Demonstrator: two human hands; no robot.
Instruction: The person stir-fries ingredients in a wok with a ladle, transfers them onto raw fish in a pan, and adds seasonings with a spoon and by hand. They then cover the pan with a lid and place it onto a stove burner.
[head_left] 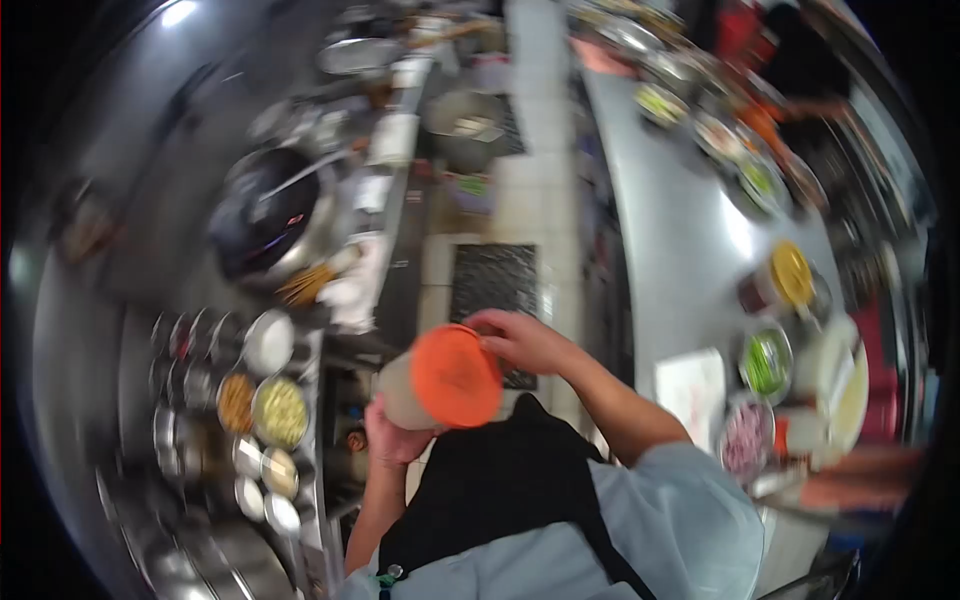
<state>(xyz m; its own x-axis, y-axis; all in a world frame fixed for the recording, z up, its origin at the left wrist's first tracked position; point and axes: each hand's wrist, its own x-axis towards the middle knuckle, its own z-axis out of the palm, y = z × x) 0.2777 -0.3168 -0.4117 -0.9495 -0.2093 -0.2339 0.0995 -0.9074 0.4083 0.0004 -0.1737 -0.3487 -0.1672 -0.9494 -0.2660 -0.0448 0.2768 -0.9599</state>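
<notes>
In front of my black apron I hold a translucent plastic jar [402,392] with a wide orange lid [458,375]. The jar is tilted, its lid turned up towards me. My left hand [400,438] is wrapped around the jar's lower side, with part of the fingers hidden behind it. At the lid's far right rim, my right hand [515,342] has its fingers curled on the edge. The lid appears seated on the jar. What the jar contains cannot be made out.
Left of me, a large wok [268,215] sits on the stove, near several seasoning tubs such as chopped garlic [281,412]. On my right a steel counter [665,240] carries a yellow-lidded jar [790,275], green onions [767,362] and other bowls. Another person's arm [865,480] reaches in lower right.
</notes>
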